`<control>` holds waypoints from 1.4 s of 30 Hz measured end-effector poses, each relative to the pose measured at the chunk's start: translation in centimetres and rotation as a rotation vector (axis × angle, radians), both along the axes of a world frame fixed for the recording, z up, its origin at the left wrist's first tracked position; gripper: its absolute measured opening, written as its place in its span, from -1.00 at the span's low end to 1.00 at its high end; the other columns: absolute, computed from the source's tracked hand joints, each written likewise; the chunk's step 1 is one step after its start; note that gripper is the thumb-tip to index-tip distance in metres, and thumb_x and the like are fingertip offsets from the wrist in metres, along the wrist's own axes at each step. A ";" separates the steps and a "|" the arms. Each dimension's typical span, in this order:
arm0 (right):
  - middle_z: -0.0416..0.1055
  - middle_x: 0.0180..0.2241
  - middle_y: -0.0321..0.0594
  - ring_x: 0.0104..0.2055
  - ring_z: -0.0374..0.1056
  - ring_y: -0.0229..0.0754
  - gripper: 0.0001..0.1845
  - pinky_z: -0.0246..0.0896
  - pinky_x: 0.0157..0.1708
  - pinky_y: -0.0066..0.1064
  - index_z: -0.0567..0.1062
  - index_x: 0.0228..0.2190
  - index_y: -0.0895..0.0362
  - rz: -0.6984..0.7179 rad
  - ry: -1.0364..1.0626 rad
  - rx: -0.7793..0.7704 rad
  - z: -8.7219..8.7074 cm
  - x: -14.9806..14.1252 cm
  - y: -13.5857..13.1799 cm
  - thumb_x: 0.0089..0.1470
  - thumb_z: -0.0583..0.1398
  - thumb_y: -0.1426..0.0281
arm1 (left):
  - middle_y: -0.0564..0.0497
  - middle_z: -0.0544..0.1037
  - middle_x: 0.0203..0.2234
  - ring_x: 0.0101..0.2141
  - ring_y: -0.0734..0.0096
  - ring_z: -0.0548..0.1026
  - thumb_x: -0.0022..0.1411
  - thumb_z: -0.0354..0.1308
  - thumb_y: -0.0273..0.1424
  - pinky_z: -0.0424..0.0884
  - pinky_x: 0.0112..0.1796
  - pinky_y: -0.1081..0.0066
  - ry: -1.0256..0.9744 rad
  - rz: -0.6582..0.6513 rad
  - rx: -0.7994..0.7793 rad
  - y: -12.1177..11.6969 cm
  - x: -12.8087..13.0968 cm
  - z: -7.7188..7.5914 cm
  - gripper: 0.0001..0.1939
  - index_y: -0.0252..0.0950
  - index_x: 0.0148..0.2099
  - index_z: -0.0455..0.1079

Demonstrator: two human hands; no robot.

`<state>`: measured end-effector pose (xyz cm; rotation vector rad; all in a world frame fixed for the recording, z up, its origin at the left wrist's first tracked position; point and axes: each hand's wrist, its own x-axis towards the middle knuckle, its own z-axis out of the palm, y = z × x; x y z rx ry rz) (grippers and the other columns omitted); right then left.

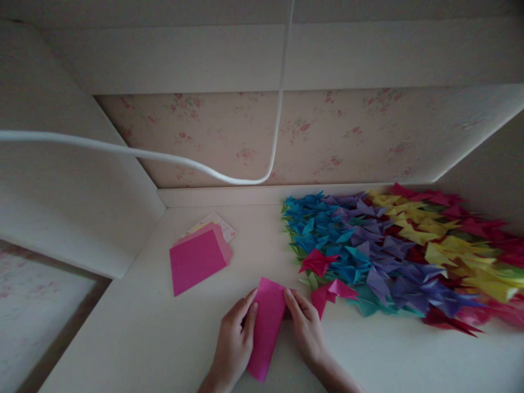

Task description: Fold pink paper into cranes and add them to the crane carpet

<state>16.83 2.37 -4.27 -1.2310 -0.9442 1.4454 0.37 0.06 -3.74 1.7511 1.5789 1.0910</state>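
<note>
Between my two hands is a magenta sheet of origami paper, folded into a narrow upright rectangle. My left hand pinches its left edge between thumb and fingers. At the upper right corner, my right hand grips the paper with thumb and fingertips. Close beyond my right hand lie a magenta folded paper crane and another pink-red one. To the upper left of my left hand rests a stack of square paper with a magenta sheet on top.
Rows of folded paper cranes in blue, purple, yellow and red cover the right side of the white tabletop. A white cable hangs across the view. Behind stands a flowered panel, with a side wall at left.
</note>
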 end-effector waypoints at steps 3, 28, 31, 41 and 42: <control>0.30 -0.49 -0.28 -0.41 0.19 -0.18 -0.59 0.14 -0.43 -0.44 0.45 -0.46 0.16 -0.037 -0.027 -0.007 -0.2 0.1 0.1 0.13 0.18 0.05 | -0.11 0.61 -0.03 -0.03 0.31 0.57 0.39 0.02 -0.39 0.46 0.02 0.39 0.021 -0.009 0.025 -0.1 0.0 0.0 -0.68 -0.24 0.12 0.43; 0.52 -0.44 -0.22 -0.44 0.33 -0.18 -0.65 0.19 -0.42 -0.43 0.52 -0.35 0.18 0.139 0.171 -0.101 2.0 -0.9 -0.6 -0.06 0.38 0.16 | -0.15 0.61 -0.23 -0.22 0.33 0.58 0.40 -0.03 -0.46 0.49 -0.16 0.46 -0.011 -0.056 0.101 -0.7 0.1 0.6 -0.64 -0.27 0.19 0.36; 0.48 -0.51 -0.25 -0.52 0.26 -0.22 -0.63 0.11 -0.50 -0.45 0.52 -0.42 0.19 0.118 0.141 -0.130 1.9 -1.3 -1.0 -0.05 0.36 0.12 | -0.11 0.60 -0.29 -0.27 0.36 0.58 0.40 -0.03 -0.47 0.50 -0.20 0.47 -0.020 -0.067 0.122 -0.7 0.2 0.7 -0.63 -0.25 0.21 0.34; 0.34 -0.61 -0.31 -0.56 0.22 -0.19 -0.52 0.14 -0.51 -0.40 0.45 -0.55 0.15 -0.034 0.141 -0.153 1.9 0.2 0.1 -0.01 0.27 -0.02 | -0.10 0.59 -0.33 -0.29 0.35 0.57 0.41 -0.03 -0.43 0.49 -0.18 0.46 -0.044 -0.087 0.082 -0.7 0.3 0.9 -0.65 -0.28 0.17 0.39; 0.32 -0.61 -0.31 -0.56 0.21 -0.19 -0.52 0.14 -0.52 -0.41 0.43 -0.56 0.14 -0.042 0.123 -0.139 1.8 0.3 0.1 0.00 0.26 -0.03 | -0.09 0.59 -0.35 -0.30 0.35 0.57 0.41 -0.03 -0.42 0.50 -0.19 0.46 -0.045 -0.089 0.079 -0.7 0.3 0.9 -0.65 -0.28 0.16 0.39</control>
